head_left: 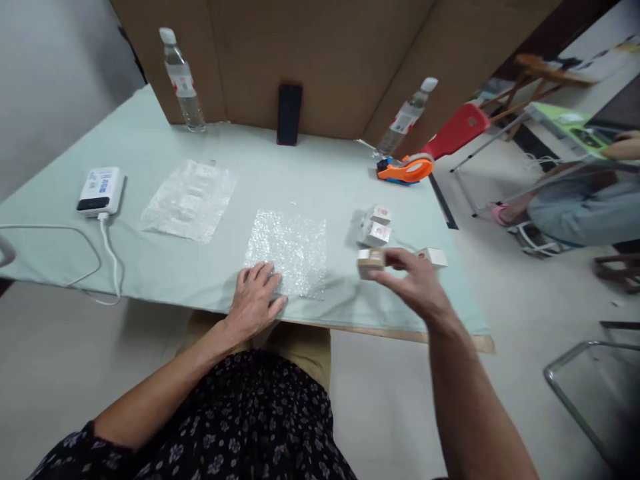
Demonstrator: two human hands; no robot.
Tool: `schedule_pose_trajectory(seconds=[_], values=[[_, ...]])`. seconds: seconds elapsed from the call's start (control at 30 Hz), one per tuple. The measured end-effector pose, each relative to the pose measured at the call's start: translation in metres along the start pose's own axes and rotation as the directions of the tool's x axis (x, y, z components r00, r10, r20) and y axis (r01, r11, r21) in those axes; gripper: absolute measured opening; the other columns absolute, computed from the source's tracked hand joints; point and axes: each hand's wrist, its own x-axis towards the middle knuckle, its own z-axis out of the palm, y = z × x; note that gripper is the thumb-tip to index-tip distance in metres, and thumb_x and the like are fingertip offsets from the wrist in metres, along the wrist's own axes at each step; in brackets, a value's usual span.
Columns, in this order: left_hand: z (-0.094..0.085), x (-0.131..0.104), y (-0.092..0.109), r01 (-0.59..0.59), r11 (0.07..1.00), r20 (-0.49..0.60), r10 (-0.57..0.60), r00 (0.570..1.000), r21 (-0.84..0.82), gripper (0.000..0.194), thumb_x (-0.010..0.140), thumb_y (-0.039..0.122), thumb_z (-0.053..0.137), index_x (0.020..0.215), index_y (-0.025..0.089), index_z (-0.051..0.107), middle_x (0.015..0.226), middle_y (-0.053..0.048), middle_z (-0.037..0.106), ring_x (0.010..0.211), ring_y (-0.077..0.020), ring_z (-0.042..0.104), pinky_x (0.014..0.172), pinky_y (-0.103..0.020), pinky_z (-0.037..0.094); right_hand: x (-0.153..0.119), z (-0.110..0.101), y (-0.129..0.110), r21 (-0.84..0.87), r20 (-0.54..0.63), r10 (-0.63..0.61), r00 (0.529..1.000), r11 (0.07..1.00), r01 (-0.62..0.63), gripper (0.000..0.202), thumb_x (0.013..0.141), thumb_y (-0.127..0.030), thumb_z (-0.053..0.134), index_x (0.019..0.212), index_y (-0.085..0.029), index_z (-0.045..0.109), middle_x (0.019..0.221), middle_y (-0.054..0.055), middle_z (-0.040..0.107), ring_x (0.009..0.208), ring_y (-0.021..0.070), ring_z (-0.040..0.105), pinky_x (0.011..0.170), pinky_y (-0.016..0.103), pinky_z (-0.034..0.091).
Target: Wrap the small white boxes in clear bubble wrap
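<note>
My left hand [255, 299] rests with its fingers spread on the lower left corner of a flat sheet of bubble wrap [293, 247]. In my right hand [413, 283] a small box [370, 263] is pinched between thumb and fingers, right of the sheet; it is slightly blurred. Just beyond that box stand two small white boxes [377, 232] side by side. Another small white box [436, 257] lies behind my right hand, which partly covers it. Farther left is a crumpled piece of bubble wrap [193, 200].
A white power bank [101, 191] with a cable sits at the left. Water bottles [185, 87] [407, 119] and a dark phone [289, 115] stand against a cardboard panel [320, 60]. An orange tape dispenser [407, 170] is at the right. Another person sits beyond.
</note>
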Motion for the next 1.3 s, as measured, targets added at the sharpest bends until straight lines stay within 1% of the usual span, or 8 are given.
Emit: schedule_pose_trajectory(seconds=[0.13,0.27,0.43,0.67,0.83,0.97,1.1,1.3], values=[[0.000,-0.004,-0.002,-0.013,0.999,0.022,0.014,1.000,-0.029,0.038,0.093,0.035,0.057,0.128,0.021,0.058,0.147,-0.012,0.054,0.137,-0.0319,0.044,0.111,-0.053,0.035,0.024,0.054,-0.038,0.091,0.120,-0.182,0.976,0.981,0.172,0.036,0.076,-0.044,0.074,0.105,-0.023,0.068,0.096,0.005,0.072,0.089,0.0235,0.065,0.085,0.042,0.051],[0.001,-0.008,-0.004,-0.012,0.998,0.022,0.013,1.000,-0.064,0.044,0.093,0.037,0.056,0.133,0.020,0.056,0.151,-0.013,0.050,0.140,-0.0314,0.041,0.114,-0.053,0.032,0.048,0.094,-0.057,-0.054,0.128,-0.344,0.930,0.934,0.353,0.034,0.079,-0.037,0.072,0.110,-0.023,0.068,0.105,0.008,0.071,0.097,0.0271,0.064,0.088,0.044,0.049],[0.001,-0.009,-0.004,0.009,0.997,0.012,-0.008,1.000,-0.081,0.043,0.093,0.037,0.056,0.132,0.021,0.057,0.150,-0.013,0.051,0.140,-0.0324,0.041,0.114,-0.054,0.031,0.056,0.122,-0.058,-0.244,0.215,-0.362,0.907,0.880,0.409,0.037,0.085,-0.035,0.068,0.121,-0.026,0.064,0.116,0.010,0.071,0.105,0.0324,0.062,0.088,0.047,0.045],[-0.001,-0.009,-0.006,-0.011,0.995,0.011,0.012,1.000,-0.100,0.042,0.093,0.036,0.057,0.132,0.020,0.056,0.150,-0.014,0.050,0.140,-0.0327,0.041,0.115,-0.053,0.031,0.053,0.128,-0.055,-0.248,0.259,-0.314,0.913,0.893,0.377,0.044,0.085,-0.028,0.066,0.128,-0.023,0.060,0.125,0.012,0.068,0.114,0.0333,0.060,0.094,0.049,0.043],[-0.007,-0.003,-0.010,-0.027,0.993,0.007,0.028,1.000,-0.113,0.039,0.088,0.021,0.057,0.127,0.019,0.057,0.141,-0.012,0.058,0.134,-0.0291,0.048,0.109,-0.048,0.037,0.055,0.128,-0.057,-0.237,0.275,-0.301,0.913,0.899,0.368,0.043,0.085,-0.028,0.066,0.127,-0.023,0.061,0.123,0.011,0.069,0.111,0.0328,0.062,0.093,0.049,0.044],[-0.008,0.001,-0.012,-0.049,0.995,0.018,0.050,0.999,-0.091,0.032,0.086,0.011,0.053,0.114,0.021,0.063,0.134,-0.010,0.063,0.128,-0.0284,0.052,0.104,-0.048,0.040,0.054,0.130,-0.055,-0.202,0.239,-0.332,0.913,0.902,0.381,0.041,0.084,-0.030,0.066,0.125,-0.024,0.062,0.120,0.010,0.071,0.110,0.0318,0.062,0.092,0.048,0.045],[-0.008,0.005,-0.013,-0.067,0.992,-0.030,0.065,0.997,-0.106,0.020,0.090,0.011,0.051,0.095,0.019,0.068,0.125,-0.009,0.068,0.121,-0.0278,0.056,0.101,-0.048,0.042,0.051,0.130,-0.052,-0.164,0.232,-0.338,0.912,0.911,0.379,0.042,0.084,-0.029,0.067,0.125,-0.025,0.063,0.121,0.009,0.071,0.110,0.0308,0.063,0.092,0.047,0.046],[-0.013,0.010,-0.015,-0.055,0.984,-0.086,0.041,0.995,-0.168,0.017,0.089,0.012,0.053,0.092,0.020,0.067,0.118,-0.008,0.071,0.111,-0.0245,0.062,0.101,-0.046,0.042,0.049,0.131,-0.051,-0.181,0.238,-0.353,0.905,0.899,0.398,0.043,0.083,-0.030,0.068,0.126,-0.026,0.064,0.121,0.009,0.070,0.112,0.0316,0.062,0.093,0.048,0.044]])
